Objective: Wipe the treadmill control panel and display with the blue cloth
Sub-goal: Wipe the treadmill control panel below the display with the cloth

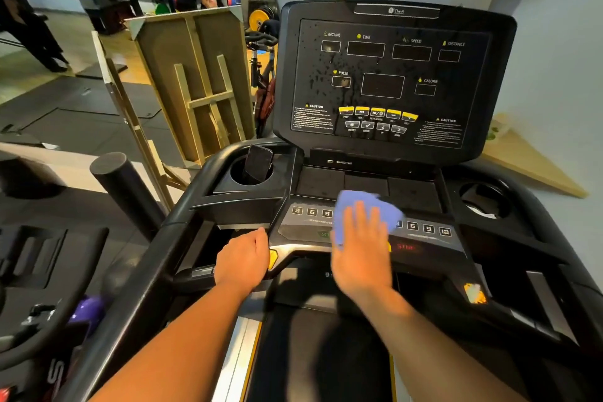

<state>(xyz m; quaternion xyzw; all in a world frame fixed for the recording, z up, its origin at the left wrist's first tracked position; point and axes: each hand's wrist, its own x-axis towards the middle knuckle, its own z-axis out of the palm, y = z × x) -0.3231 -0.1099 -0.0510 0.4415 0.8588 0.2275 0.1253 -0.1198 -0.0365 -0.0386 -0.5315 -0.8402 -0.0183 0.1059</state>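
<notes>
The treadmill's black display [393, 78] stands upright ahead, dotted with droplets. Below it lies the control panel [421, 232] with numbered buttons and a red STOP label. My right hand [360, 248] lies flat with straight fingers on the blue cloth [367, 209], pressing it onto the panel's middle. The cloth and hand are motion-blurred and hide the centre buttons. My left hand [243, 259] rests on the left edge of the console by a yellow tab, fingers curled over the edge.
A phone [257, 163] stands in the left cup holder; the right cup holder [484, 201] holds something pale. A wooden frame [192, 88] leans to the left. A black handrail post [125, 186] rises at left. People stand in the far gym area.
</notes>
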